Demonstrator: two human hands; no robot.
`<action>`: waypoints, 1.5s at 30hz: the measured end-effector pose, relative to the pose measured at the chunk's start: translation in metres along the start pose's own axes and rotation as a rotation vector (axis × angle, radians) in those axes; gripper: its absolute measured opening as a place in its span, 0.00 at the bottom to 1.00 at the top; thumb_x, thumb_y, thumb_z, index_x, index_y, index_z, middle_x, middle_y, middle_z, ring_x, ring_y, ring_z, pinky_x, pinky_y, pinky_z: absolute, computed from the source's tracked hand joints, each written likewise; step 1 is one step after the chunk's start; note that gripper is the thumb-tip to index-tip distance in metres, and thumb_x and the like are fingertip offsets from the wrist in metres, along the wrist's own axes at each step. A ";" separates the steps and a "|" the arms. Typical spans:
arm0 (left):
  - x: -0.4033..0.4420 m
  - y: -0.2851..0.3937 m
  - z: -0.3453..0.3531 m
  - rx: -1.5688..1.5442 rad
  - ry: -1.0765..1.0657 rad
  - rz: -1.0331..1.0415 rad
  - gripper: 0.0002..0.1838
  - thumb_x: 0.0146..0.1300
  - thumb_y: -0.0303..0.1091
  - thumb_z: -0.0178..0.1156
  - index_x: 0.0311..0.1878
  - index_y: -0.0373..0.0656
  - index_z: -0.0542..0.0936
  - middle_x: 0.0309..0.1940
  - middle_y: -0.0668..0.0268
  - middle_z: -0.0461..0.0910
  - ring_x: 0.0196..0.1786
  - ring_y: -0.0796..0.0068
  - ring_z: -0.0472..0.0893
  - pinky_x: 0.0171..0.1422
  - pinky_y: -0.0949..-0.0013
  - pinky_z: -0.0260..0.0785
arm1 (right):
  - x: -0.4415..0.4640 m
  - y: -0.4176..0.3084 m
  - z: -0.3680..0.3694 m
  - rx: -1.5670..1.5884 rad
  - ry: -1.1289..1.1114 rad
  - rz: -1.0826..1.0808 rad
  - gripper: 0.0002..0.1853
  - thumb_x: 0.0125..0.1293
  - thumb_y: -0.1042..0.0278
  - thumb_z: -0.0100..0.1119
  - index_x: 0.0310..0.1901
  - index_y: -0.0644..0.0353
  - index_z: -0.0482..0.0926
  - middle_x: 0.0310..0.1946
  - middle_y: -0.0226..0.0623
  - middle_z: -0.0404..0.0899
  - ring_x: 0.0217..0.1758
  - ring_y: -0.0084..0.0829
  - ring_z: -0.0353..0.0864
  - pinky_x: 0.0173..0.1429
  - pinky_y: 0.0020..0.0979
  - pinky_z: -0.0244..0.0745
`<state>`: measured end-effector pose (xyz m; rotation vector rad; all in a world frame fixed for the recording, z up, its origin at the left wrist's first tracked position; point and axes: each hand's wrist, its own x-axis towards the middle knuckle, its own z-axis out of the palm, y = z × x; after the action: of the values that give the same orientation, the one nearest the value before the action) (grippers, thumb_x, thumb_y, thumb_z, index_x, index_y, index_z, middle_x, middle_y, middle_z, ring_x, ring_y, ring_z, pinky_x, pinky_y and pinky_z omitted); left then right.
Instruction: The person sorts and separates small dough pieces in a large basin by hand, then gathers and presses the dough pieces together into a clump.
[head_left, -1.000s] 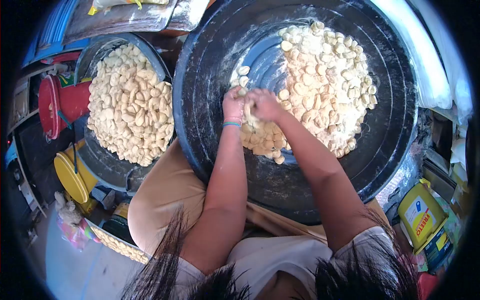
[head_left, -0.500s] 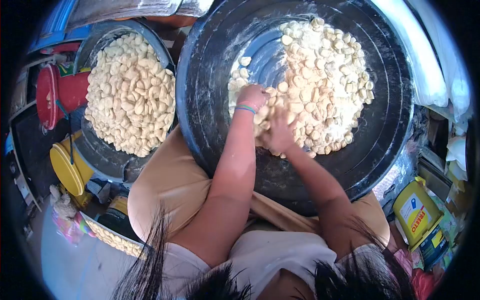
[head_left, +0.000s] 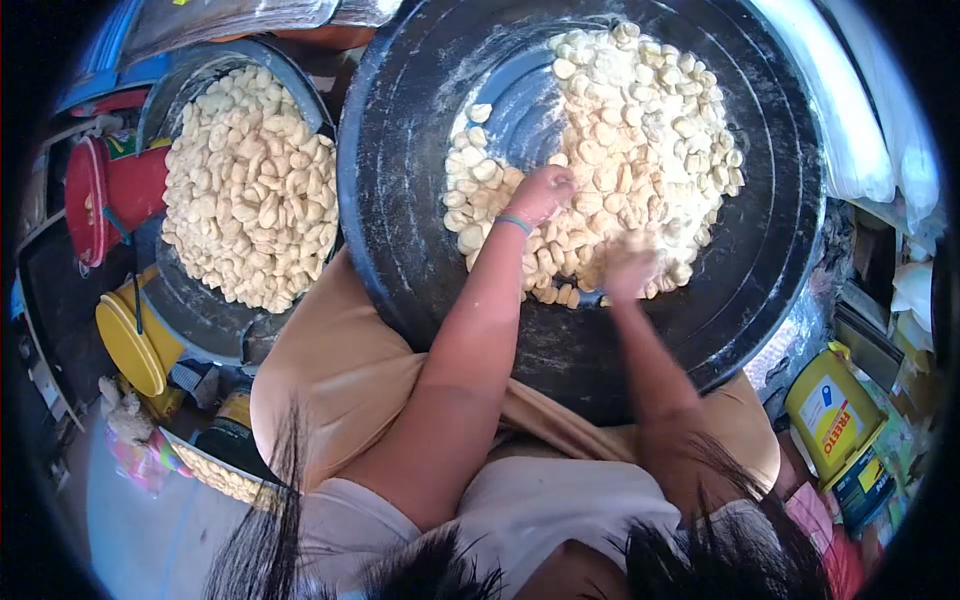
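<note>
A wide, round basin of dark, ridged plastic is filling the space before me, its walls showing chalky streaks. To its left a smaller dark tub is holding a tall, lumpy heap. The grey floor is showing at near left; a red bucket and a yellow bucket are standing left of the tub, and a yellow container is leaning at near right. Glossy clear plastic is hanging at far right. Inside the basin, pale pieces are lying in a broad spread, thickest at far right. My left hand is resting over its left part, fingers curling inward; I cannot tell whether they are gripping anything. My right hand is blurring over the near edge, so its opening and hold are unclear. A thin teal band is circling my left wrist. Singly, the pieces are looking rounded, cream to tan, dusted with powder.
</note>
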<state>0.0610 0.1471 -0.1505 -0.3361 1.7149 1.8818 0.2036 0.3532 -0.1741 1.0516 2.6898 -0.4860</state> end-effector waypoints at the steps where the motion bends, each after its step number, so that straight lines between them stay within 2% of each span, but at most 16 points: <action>1: -0.006 -0.003 0.005 -0.010 -0.030 -0.061 0.19 0.57 0.39 0.63 0.48 0.38 0.78 0.41 0.60 0.80 0.42 0.69 0.78 0.51 0.68 0.68 | -0.051 -0.026 0.009 -0.301 -0.121 -0.133 0.53 0.54 0.39 0.59 0.71 0.64 0.44 0.65 0.70 0.47 0.68 0.64 0.50 0.69 0.61 0.45; 3: -0.020 -0.005 0.009 -0.017 -0.091 -0.180 0.21 0.58 0.36 0.64 0.54 0.42 0.75 0.46 0.64 0.78 0.50 0.69 0.76 0.59 0.68 0.65 | -0.096 -0.084 -0.039 -0.155 -0.445 -0.389 0.43 0.46 0.51 0.70 0.65 0.55 0.63 0.65 0.63 0.53 0.65 0.61 0.57 0.67 0.54 0.55; 5: -0.024 0.003 0.003 0.121 -0.250 -0.325 0.18 0.58 0.38 0.63 0.49 0.41 0.77 0.40 0.65 0.78 0.42 0.73 0.76 0.48 0.70 0.67 | -0.044 -0.070 -0.051 0.176 -0.681 -0.250 0.24 0.51 0.57 0.67 0.50 0.54 0.76 0.56 0.51 0.70 0.56 0.48 0.72 0.59 0.43 0.67; 7: -0.023 0.010 -0.002 0.249 -0.398 -0.456 0.16 0.58 0.41 0.63 0.44 0.40 0.79 0.34 0.67 0.78 0.33 0.78 0.75 0.36 0.71 0.68 | 0.037 -0.046 -0.082 0.223 -0.365 -0.230 0.09 0.57 0.64 0.57 0.40 0.53 0.79 0.38 0.37 0.81 0.39 0.39 0.81 0.42 0.38 0.75; 9: -0.024 0.008 0.000 0.284 -0.379 -0.371 0.15 0.57 0.42 0.62 0.40 0.39 0.80 0.32 0.67 0.79 0.31 0.79 0.74 0.33 0.72 0.66 | 0.103 -0.023 -0.118 0.126 0.121 -0.427 0.17 0.58 0.62 0.58 0.47 0.63 0.76 0.38 0.51 0.78 0.43 0.47 0.77 0.50 0.40 0.71; 15: -0.021 -0.011 -0.001 -0.276 -0.116 -0.389 0.21 0.57 0.46 0.63 0.49 0.42 0.77 0.43 0.68 0.79 0.46 0.76 0.77 0.44 0.69 0.68 | 0.080 0.040 -0.061 -0.315 0.293 -0.106 0.23 0.63 0.54 0.50 0.54 0.63 0.73 0.51 0.53 0.72 0.52 0.51 0.71 0.56 0.48 0.66; 19: -0.015 -0.019 -0.004 -0.264 -0.236 -0.330 0.23 0.57 0.47 0.63 0.52 0.46 0.75 0.46 0.69 0.77 0.50 0.75 0.74 0.50 0.63 0.67 | 0.078 -0.007 -0.136 -0.204 -0.404 0.128 0.29 0.52 0.51 0.61 0.51 0.64 0.73 0.50 0.57 0.71 0.49 0.52 0.72 0.53 0.45 0.68; 21: -0.023 -0.009 0.006 -0.257 -0.057 -0.212 0.13 0.55 0.40 0.62 0.38 0.42 0.79 0.28 0.71 0.76 0.31 0.79 0.72 0.34 0.73 0.67 | 0.130 0.044 -0.126 -0.069 -0.372 -0.105 0.31 0.51 0.57 0.61 0.55 0.65 0.70 0.52 0.59 0.70 0.52 0.52 0.72 0.56 0.41 0.67; 23: -0.022 -0.019 0.004 -0.347 -0.060 -0.264 0.13 0.57 0.41 0.63 0.40 0.44 0.79 0.28 0.73 0.76 0.30 0.81 0.72 0.32 0.73 0.67 | 0.128 0.043 -0.115 -0.104 -0.025 -0.197 0.33 0.51 0.59 0.60 0.58 0.67 0.66 0.53 0.58 0.70 0.55 0.50 0.71 0.59 0.38 0.65; 29: -0.006 -0.050 0.007 -0.302 -0.148 -0.294 0.19 0.59 0.45 0.62 0.51 0.48 0.77 0.37 0.75 0.77 0.37 0.82 0.74 0.38 0.74 0.68 | 0.125 0.062 -0.076 0.343 -0.022 0.286 0.40 0.54 0.53 0.62 0.63 0.66 0.57 0.46 0.52 0.74 0.45 0.39 0.77 0.52 0.36 0.72; 33: -0.002 -0.066 0.001 -0.310 -0.197 -0.309 0.20 0.60 0.45 0.61 0.51 0.46 0.76 0.39 0.72 0.77 0.38 0.80 0.75 0.39 0.72 0.69 | 0.097 0.045 -0.072 0.353 -0.005 0.204 0.33 0.61 0.52 0.51 0.61 0.65 0.58 0.46 0.53 0.74 0.45 0.45 0.77 0.51 0.41 0.71; 34: 0.001 -0.071 -0.003 -0.354 -0.222 -0.303 0.20 0.60 0.45 0.61 0.52 0.46 0.75 0.39 0.71 0.77 0.38 0.79 0.75 0.40 0.71 0.69 | 0.089 0.031 -0.067 -0.371 -0.013 0.131 0.28 0.65 0.50 0.45 0.63 0.57 0.62 0.47 0.53 0.74 0.46 0.51 0.76 0.51 0.47 0.71; 35: 0.001 -0.072 -0.002 -0.372 -0.215 -0.312 0.21 0.60 0.45 0.61 0.53 0.45 0.75 0.40 0.70 0.77 0.40 0.77 0.75 0.41 0.70 0.69 | 0.074 0.031 -0.050 -0.380 0.155 0.110 0.27 0.66 0.47 0.41 0.63 0.49 0.65 0.48 0.53 0.73 0.48 0.54 0.75 0.50 0.51 0.70; 39: -0.010 -0.044 0.000 -0.246 -0.189 -0.315 0.21 0.61 0.46 0.60 0.53 0.45 0.74 0.42 0.69 0.77 0.42 0.76 0.76 0.44 0.69 0.70 | 0.056 0.015 -0.049 -0.177 0.189 0.137 0.30 0.62 0.48 0.48 0.62 0.55 0.64 0.50 0.54 0.71 0.49 0.54 0.73 0.53 0.48 0.69; 42: -0.019 -0.024 0.008 -0.493 -0.033 -0.261 0.06 0.57 0.35 0.63 0.30 0.46 0.77 0.21 0.77 0.71 0.20 0.87 0.68 0.19 0.81 0.57 | 0.054 0.020 -0.069 -0.005 0.225 0.107 0.35 0.56 0.51 0.59 0.60 0.64 0.64 0.50 0.56 0.69 0.50 0.54 0.72 0.56 0.45 0.68; 45: -0.019 -0.018 0.007 -0.548 -0.017 -0.320 0.07 0.58 0.36 0.63 0.29 0.46 0.77 0.20 0.77 0.70 0.20 0.87 0.68 0.19 0.81 0.56 | 0.060 0.043 -0.068 0.134 0.114 0.183 0.41 0.53 0.47 0.64 0.59 0.74 0.64 0.55 0.59 0.68 0.56 0.50 0.70 0.61 0.41 0.64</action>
<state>0.0880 0.1496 -0.1543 -0.7517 1.0276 2.0631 0.1840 0.4456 -0.1399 1.3866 2.6528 -0.5943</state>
